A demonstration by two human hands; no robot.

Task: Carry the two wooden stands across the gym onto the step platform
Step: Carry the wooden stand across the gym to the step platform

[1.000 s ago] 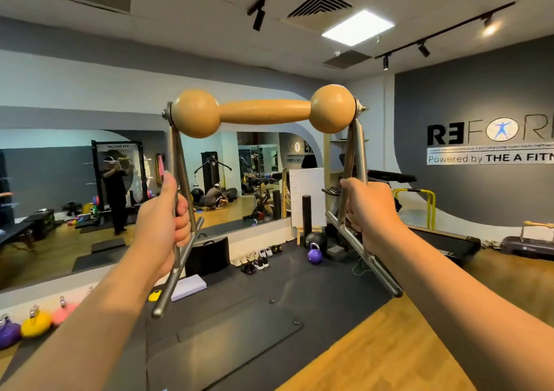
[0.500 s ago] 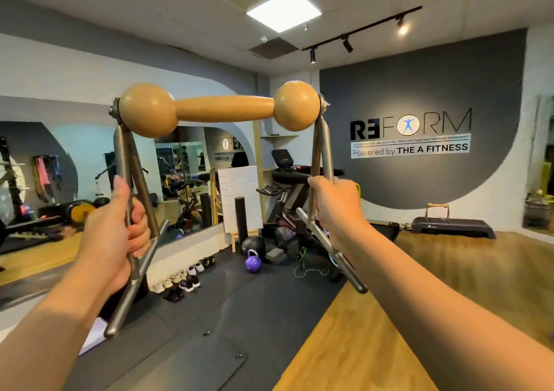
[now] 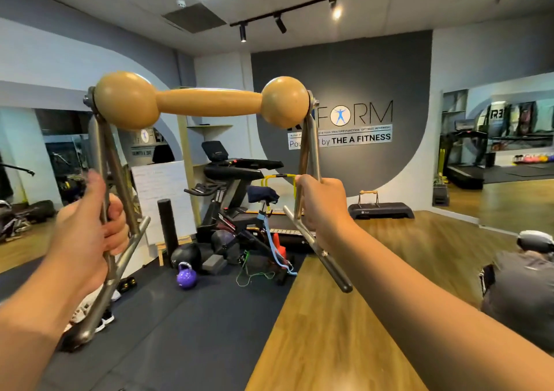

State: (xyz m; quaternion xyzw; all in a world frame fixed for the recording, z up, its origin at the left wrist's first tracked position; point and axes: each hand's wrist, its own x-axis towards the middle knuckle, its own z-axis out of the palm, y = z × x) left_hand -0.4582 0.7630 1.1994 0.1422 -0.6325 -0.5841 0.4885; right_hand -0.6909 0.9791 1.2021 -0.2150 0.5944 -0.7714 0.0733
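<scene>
I hold a wooden stand up at chest height: a tan wooden bar with a ball at each end, on grey metal legs. My left hand grips the left metal leg and my right hand grips the right one. Far across the wooden floor, against the grey wall, lies the dark step platform. A second wooden stand sits upright on its left end.
An exercise bike and treadmill, a purple kettlebell, a black ball, a foam roller and loose bands crowd the dark mat ahead. A crouching person is at the right. Shoes line the mirrored left wall. Wooden floor runs toward the platform.
The view has swung to the right: the step platform and wall sign have shifted toward the centre and look closer. A crouching person has come into sight. Both hands keep their grip.
</scene>
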